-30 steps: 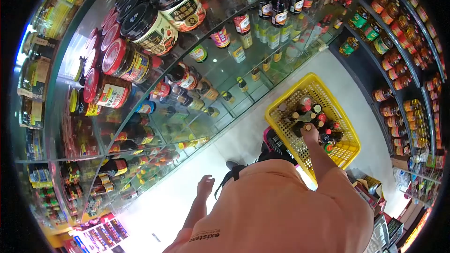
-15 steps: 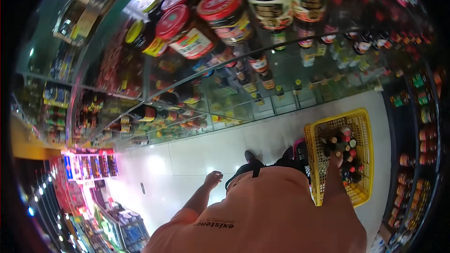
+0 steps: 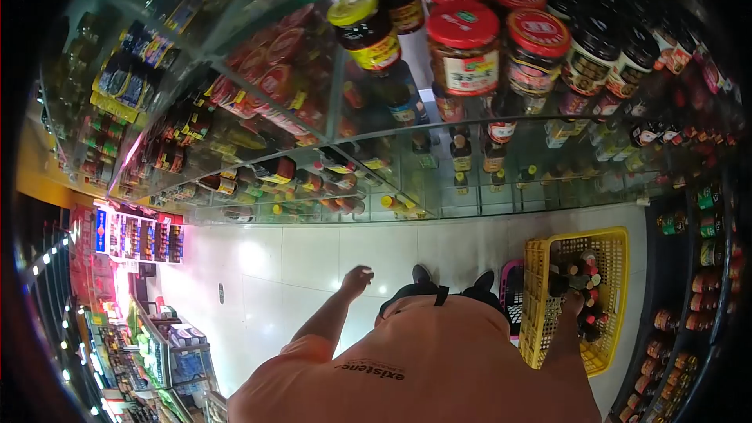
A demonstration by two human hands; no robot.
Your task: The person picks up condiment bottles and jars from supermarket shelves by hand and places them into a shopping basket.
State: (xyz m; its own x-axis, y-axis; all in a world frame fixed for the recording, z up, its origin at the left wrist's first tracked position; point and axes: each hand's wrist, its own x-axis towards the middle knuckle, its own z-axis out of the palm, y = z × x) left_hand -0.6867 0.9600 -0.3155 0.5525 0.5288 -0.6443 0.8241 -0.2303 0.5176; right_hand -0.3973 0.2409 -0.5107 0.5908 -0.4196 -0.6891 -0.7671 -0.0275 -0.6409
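Down at my right, a yellow plastic basket (image 3: 617,298) holds several dark bottles (image 3: 589,258) with caps of different colours. My right hand (image 3: 573,302) reaches inside it, fingers curled at the neck of a dark bottle (image 3: 558,285) that leans among the others; the hand's far side is hidden. My left hand (image 3: 358,278) hangs in front of me over the floor, loosely bent with fingers partly apart, holding nothing.
Glass shelves in front carry red-lidded jars (image 3: 464,51), a yellow-lidded jar (image 3: 364,31) and many bottles. A pink-rimmed basket (image 3: 511,298) stands beside the yellow one. More jars line the dark rack (image 3: 674,298) at right. A glass-sided case (image 3: 188,352) is at left.
My view has shifted, so the shelf jars appear farther right and the basket lower. My right hand stays among the bottles, and my left hand still hangs in front.
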